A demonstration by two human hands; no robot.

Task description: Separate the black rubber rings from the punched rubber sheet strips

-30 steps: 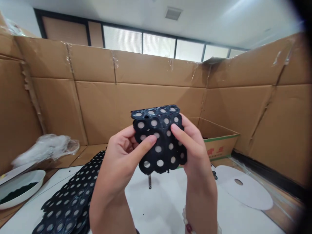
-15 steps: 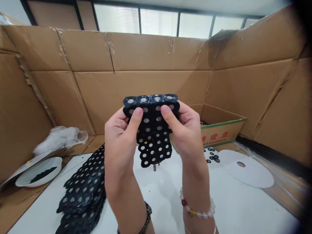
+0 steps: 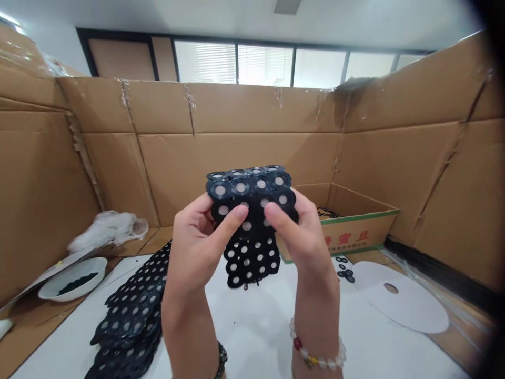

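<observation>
Both hands hold up a black rubbery sheet (image 3: 252,231) made of joined rings with round holes. My left hand (image 3: 197,237) grips its left side, thumb pressed on the front face. My right hand (image 3: 303,231) pinches the right side in the same way. The top rows of the sheet bend back over the fingers, and the lower end hangs toward the white table. The fingers behind the sheet are hidden. To the left of my left forearm lies a pile of similar black perforated sheets (image 3: 130,316).
A cardboard box (image 3: 355,234) with a green edge holds black pieces at the right. Small black rings (image 3: 346,273) lie beside a white disc (image 3: 402,300) with a hole. At the left are a white bowl (image 3: 74,287) with dark contents and a clear plastic bag (image 3: 106,231). Cardboard walls (image 3: 236,110) surround the table.
The sheet's top has tilted back, so another row now shows along the bend. Both thumbs have shifted lower in view and slightly closer together. The camera view has tilted upward.
</observation>
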